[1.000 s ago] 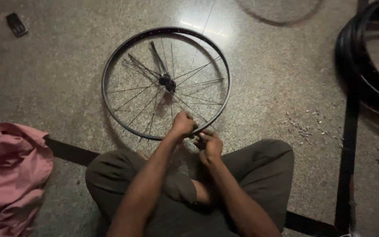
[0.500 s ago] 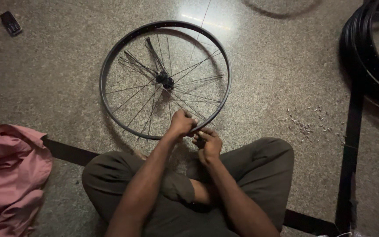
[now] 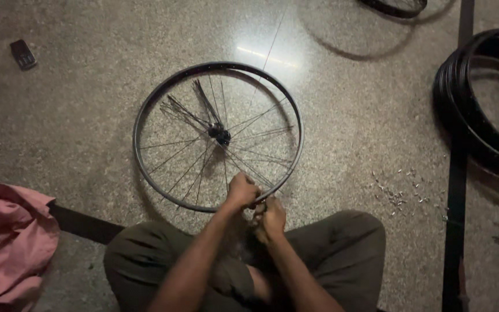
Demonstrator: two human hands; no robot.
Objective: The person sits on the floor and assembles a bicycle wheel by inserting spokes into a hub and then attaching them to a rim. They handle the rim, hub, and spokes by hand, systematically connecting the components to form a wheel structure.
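Two hands meet at the near edge of a bicycle wheel (image 3: 218,136) lying flat on the floor (image 3: 88,115). Left hand (image 3: 242,190) is closed around the rim. Right hand (image 3: 270,218) is curled just beside it; what it pinches cannot be told.

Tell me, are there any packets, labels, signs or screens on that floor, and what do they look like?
Small dark device: far left on the speckled floor, a flat rectangle, perhaps with a screen or keys; too small to tell.
No packets, labels or signs show anywhere else.
The wheel rim at which both hands work shows no sticker.
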